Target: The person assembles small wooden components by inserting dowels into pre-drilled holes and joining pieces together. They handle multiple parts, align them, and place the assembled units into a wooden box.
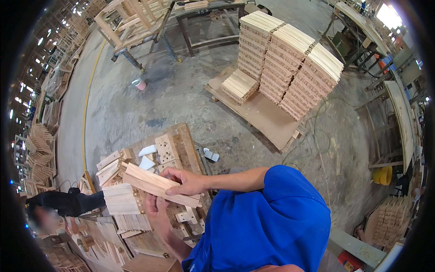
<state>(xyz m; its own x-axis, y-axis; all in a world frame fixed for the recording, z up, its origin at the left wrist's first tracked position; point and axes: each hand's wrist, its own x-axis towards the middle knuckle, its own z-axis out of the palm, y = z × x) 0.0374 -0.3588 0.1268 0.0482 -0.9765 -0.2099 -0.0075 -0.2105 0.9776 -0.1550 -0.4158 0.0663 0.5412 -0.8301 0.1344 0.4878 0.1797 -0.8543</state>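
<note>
A short bundle of pale wooden slats (152, 180) is held up at a slant over the workbench. My right hand (183, 181) grips it from above near its right end, thumb on the upper face. Below the bundle, my left hand (156, 206) is closed at its lower edge, with some fingers hidden behind the wood. Close to the left hand lies a stack of slats (121, 198) with drilled ends. Beyond the right hand, a wooden block with round holes (166, 148) rests on the bench (183, 136), with white pads (147, 156) beside it.
A tall stack of slats (290, 59) stands on a low pallet board (267, 113) ahead to the right. Tables (210, 16) stand at the back. A pink-and-white cup (139, 84) sits on the floor. At left, a person in dark clothes (68, 201) is nearby.
</note>
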